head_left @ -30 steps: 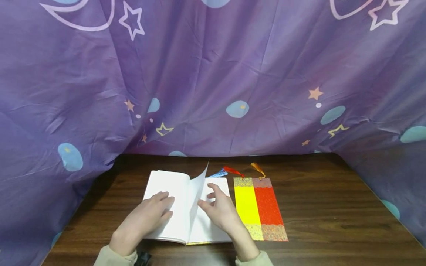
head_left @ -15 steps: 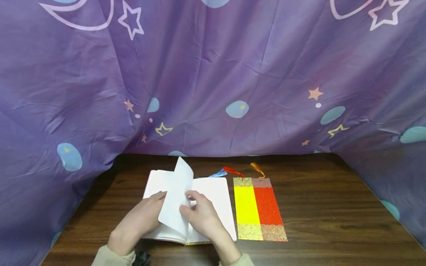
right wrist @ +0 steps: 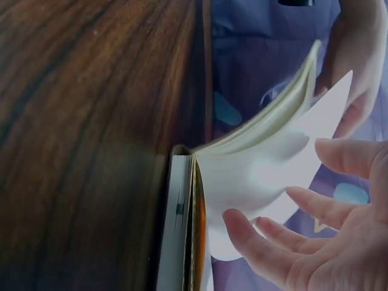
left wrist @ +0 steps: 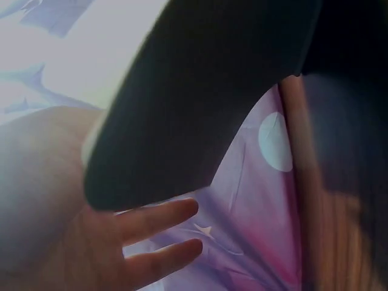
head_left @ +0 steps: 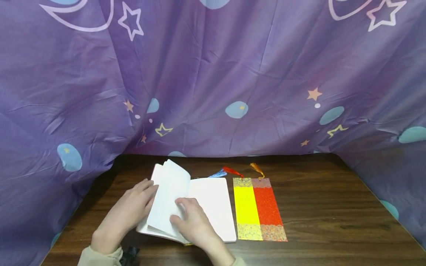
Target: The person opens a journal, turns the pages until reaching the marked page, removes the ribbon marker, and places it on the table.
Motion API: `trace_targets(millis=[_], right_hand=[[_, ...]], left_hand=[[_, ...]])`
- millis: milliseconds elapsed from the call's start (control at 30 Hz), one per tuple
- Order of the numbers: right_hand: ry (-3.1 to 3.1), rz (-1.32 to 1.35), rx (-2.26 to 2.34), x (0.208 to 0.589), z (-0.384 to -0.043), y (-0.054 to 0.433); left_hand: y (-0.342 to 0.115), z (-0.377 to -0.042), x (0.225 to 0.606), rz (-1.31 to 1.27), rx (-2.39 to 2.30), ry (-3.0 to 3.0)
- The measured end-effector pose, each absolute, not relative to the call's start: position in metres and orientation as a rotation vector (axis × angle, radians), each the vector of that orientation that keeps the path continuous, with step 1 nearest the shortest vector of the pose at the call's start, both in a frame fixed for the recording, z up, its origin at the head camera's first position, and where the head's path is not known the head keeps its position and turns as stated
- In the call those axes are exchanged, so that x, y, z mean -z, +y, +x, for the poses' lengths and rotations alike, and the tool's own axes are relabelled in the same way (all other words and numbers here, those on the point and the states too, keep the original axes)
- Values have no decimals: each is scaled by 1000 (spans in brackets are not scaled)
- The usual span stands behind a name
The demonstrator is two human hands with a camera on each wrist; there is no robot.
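Observation:
A notebook [head_left: 213, 207] with blank white pages lies open on the table, its right half flat. Its left half is lifted off the tabletop at a tilt, as the right wrist view shows. My left hand [head_left: 129, 205] grips this raised half by its outer edge; turned pages [head_left: 168, 195] hide some fingertips. In the left wrist view, the dark, shaded underside of the notebook [left wrist: 182, 103] covers part of the hand, and two straight fingers [left wrist: 160, 221] show below it. Over the turned pages, my right hand [right wrist: 321, 236] has its fingers spread, holding nothing.
Right of the notebook lie a yellow bookmark [head_left: 246, 207] and a red bookmark [head_left: 267, 207], side by side. A red tassel [head_left: 233, 171], an orange tassel [head_left: 257, 169] and a blue tassel [head_left: 217, 173] lie above. A purple curtain [head_left: 213, 74] hangs behind the wooden table [head_left: 326, 214].
The right hand has moved left, turning a page over and releasing it. The left hand has moved left to the notebook's edge, and the left half has tilted up.

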State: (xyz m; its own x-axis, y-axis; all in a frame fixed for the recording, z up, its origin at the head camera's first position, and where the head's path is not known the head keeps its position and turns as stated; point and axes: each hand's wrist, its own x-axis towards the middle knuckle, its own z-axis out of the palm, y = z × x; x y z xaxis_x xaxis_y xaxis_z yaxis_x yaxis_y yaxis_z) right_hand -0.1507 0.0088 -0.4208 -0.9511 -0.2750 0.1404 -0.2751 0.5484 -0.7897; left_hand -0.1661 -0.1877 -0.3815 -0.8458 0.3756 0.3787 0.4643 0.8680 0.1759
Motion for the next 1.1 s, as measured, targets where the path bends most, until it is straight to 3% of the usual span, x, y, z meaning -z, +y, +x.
trace_targets(millis=[267, 633, 900, 1100], right_hand=[[-2875, 537, -1303, 419, -145, 4], [-2981, 802, -1004, 422, -139, 11], [-3026, 1173, -624, 416, -134, 26], [-3033, 1183, -474, 411, -131, 37]], left_hand=[[-179, -164, 374, -522, 335, -2626], [-153, -169, 400, -922, 343, -2511], [-155, -164, 413, -783, 296, -2810], [-153, -164, 413, -711, 363, -2910]])
